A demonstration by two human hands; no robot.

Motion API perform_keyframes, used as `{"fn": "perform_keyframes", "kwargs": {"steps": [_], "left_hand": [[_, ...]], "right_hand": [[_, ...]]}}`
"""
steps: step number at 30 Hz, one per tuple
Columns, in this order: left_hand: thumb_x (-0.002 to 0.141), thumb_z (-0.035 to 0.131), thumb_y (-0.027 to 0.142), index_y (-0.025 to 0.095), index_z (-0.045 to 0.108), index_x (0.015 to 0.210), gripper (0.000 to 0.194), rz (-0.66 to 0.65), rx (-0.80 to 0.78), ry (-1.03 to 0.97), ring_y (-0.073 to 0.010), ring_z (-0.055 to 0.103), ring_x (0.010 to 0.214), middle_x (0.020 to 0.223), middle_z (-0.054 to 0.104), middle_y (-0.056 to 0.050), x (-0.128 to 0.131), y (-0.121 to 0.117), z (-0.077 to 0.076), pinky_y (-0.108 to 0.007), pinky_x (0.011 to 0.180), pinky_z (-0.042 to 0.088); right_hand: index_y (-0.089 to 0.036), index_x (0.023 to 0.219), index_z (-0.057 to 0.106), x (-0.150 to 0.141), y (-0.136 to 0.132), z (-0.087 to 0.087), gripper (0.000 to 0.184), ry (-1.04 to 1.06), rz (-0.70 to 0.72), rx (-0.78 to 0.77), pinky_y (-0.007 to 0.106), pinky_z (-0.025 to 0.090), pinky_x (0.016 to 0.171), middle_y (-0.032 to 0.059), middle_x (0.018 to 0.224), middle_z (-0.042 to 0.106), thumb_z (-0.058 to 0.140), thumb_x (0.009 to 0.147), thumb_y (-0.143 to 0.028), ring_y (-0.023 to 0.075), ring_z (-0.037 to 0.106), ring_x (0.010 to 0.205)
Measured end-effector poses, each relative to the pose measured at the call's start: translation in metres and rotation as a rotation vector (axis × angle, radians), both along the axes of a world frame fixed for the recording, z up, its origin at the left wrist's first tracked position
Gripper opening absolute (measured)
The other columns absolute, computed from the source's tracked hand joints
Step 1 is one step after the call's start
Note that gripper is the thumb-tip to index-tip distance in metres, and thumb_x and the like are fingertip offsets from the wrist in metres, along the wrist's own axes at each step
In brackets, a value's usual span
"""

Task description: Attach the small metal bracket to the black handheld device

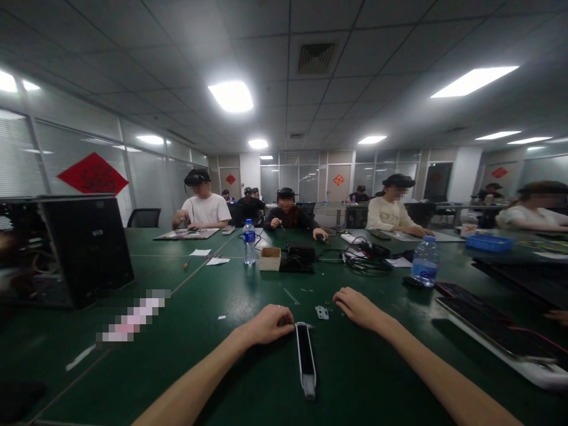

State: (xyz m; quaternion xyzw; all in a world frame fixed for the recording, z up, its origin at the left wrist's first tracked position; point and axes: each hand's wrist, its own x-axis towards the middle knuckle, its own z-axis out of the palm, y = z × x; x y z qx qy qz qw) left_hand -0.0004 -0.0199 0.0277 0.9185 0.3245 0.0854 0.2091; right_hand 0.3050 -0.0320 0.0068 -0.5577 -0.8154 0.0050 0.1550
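Note:
A long, narrow device with a black face and white edges [306, 355] lies lengthwise on the green table in front of me. My left hand [270, 324] rests beside its far end, fingers curled inward, with the fingertips at its upper left corner. Whether something small is pinched in them is hidden. Farther right, my right hand [358, 307] lies low over the table with its fingers slightly apart. Just left of its fingertips sits a small silver metal plate with holes [322, 312], with tiny parts near it.
A black computer case [86, 251] stands at the left. Ahead are a water bottle [249, 242], a small cardboard box [270, 259] and tangled black cables [366, 257]. On the right are another bottle [425, 263] and flat dark-screened devices [492, 328]. Several people sit across the table.

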Motion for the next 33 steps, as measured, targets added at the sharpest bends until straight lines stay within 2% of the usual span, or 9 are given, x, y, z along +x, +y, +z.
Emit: {"fn": "perform_keyframes", "kwargs": {"steps": [17, 22, 25, 33], "left_hand": [[0.091, 0.044, 0.035, 0.019, 0.062, 0.101, 0.026, -0.073, 0.12, -0.008, -0.014, 0.058, 0.086, 0.096, 0.063, -0.002, 0.002, -0.001, -0.001, -0.024, 0.076, 0.043], [0.091, 0.044, 0.033, 0.019, 0.063, 0.1, 0.025, -0.086, 0.149, 0.009, -0.0142, 0.058, 0.085, 0.096, 0.064, -0.003, 0.003, -0.003, 0.001, -0.023, 0.074, 0.043], [0.091, 0.045, 0.031, 0.019, 0.063, 0.101, 0.024, -0.082, 0.149, 0.018, -0.0145, 0.059, 0.084, 0.096, 0.064, -0.003, 0.003, -0.004, 0.003, -0.023, 0.074, 0.043], [0.088, 0.05, 0.034, 0.019, 0.063, 0.1, 0.023, -0.059, 0.136, -0.001, -0.0143, 0.058, 0.082, 0.093, 0.064, -0.002, 0.002, -0.003, 0.002, -0.022, 0.071, 0.043]], "right_hand": [[-0.02, 0.108, 0.062, 0.005, 0.001, 0.004, 0.03, -0.075, -0.038, 0.018, 0.033, 0.041, 0.085, 0.0093, 0.105, 0.058, 0.038, 0.09, -0.022, 0.0213, 0.051, 0.096], [-0.019, 0.107, 0.062, -0.011, -0.008, 0.007, 0.034, -0.024, 0.056, 0.016, 0.034, 0.041, 0.086, 0.0095, 0.102, 0.059, 0.036, 0.093, -0.036, 0.0214, 0.052, 0.095], [-0.018, 0.107, 0.062, -0.023, -0.011, 0.004, 0.033, 0.01, 0.109, 0.015, 0.034, 0.043, 0.084, 0.0094, 0.102, 0.059, 0.04, 0.092, -0.037, 0.0213, 0.052, 0.094], [-0.015, 0.093, 0.064, -0.044, -0.017, 0.004, 0.021, 0.104, 0.002, -0.006, 0.029, 0.046, 0.076, 0.0079, 0.09, 0.062, 0.046, 0.087, -0.023, 0.0188, 0.057, 0.084]]}}
